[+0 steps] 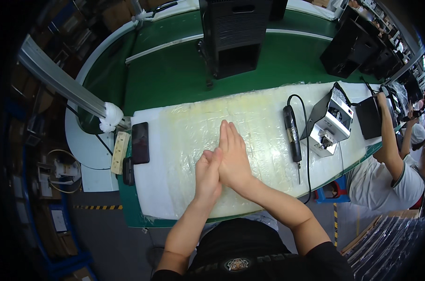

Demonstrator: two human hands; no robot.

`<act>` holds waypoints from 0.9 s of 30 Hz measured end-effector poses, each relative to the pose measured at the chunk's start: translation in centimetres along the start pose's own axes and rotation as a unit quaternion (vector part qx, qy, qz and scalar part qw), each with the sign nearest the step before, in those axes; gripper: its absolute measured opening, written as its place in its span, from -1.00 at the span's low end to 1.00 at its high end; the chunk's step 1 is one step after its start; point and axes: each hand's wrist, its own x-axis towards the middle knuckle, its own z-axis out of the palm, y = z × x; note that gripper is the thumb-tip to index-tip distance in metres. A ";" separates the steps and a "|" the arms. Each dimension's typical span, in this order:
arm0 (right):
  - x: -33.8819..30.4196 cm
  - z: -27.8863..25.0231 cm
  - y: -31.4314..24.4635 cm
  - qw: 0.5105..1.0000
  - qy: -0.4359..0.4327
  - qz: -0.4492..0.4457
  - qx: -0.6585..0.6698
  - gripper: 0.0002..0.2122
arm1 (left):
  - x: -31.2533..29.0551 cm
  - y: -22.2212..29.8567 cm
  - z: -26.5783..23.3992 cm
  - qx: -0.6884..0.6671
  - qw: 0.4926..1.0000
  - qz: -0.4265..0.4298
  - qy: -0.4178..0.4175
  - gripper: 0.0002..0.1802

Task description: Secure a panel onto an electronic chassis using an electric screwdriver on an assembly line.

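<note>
My left hand (207,175) and my right hand (233,154) are pressed together, palm against palm, fingers straight and pointing away from me. They hover over the middle of a white work mat (175,140) covered in clear plastic film. Neither hand holds anything. An electric screwdriver (292,138) with a black cord lies on the mat to the right of my right hand. A black phone (140,143) lies flat at the mat's left edge.
A white and black metal unit (329,124) stands at the mat's right end. Behind it runs a green conveyor belt (175,75) carrying black cabinets (233,35). A power strip (119,152) lies left of the phone. Another person (390,164) works at the right.
</note>
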 end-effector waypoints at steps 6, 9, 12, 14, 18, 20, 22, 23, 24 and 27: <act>-1.1 0.3 0.7 0.998 0.001 -0.027 -0.054 -0.35 | 0.4 -0.4 -0.5 -0.007 1.000 -0.017 -0.017 -0.66; 0.0 -2.0 0.4 0.998 -0.008 -0.034 -0.060 -0.35 | -0.6 -0.8 -0.2 -0.039 0.995 0.013 -0.095 -0.63; -0.5 -3.4 1.2 0.998 0.021 -0.033 -0.039 -0.36 | -2.3 0.1 2.2 -0.081 0.985 -0.010 -0.153 -0.56; -1.2 -4.2 1.7 0.998 0.060 -0.020 -0.004 -0.35 | -3.2 -0.4 3.1 -0.097 0.979 -0.019 -0.178 -0.52; -3.9 -6.4 2.0 0.998 0.053 0.028 0.003 -0.35 | -4.1 -2.2 4.7 -0.014 0.987 -0.027 -0.156 -0.55; -5.4 -7.7 2.1 0.996 0.058 0.012 -0.067 -0.35 | -4.3 -3.1 5.5 0.028 0.989 -0.050 -0.136 -0.58; -7.5 -8.5 2.2 0.996 0.072 0.049 -0.006 -0.37 | -4.5 -4.3 6.9 0.103 0.987 -0.068 -0.101 -0.63; -8.7 -8.9 2.4 0.994 0.081 0.068 0.023 -0.38 | -4.6 -5.0 7.7 0.142 0.983 -0.077 -0.086 -0.63; -9.9 -9.6 3.1 0.993 0.095 0.065 0.011 -0.39 | -4.8 -5.4 9.1 0.114 0.982 -0.100 -0.112 -0.62; -14.3 -12.9 4.8 0.989 0.137 0.046 -0.023 -0.45 | -7.3 -7.1 12.9 0.055 0.967 -0.180 -0.171 -0.56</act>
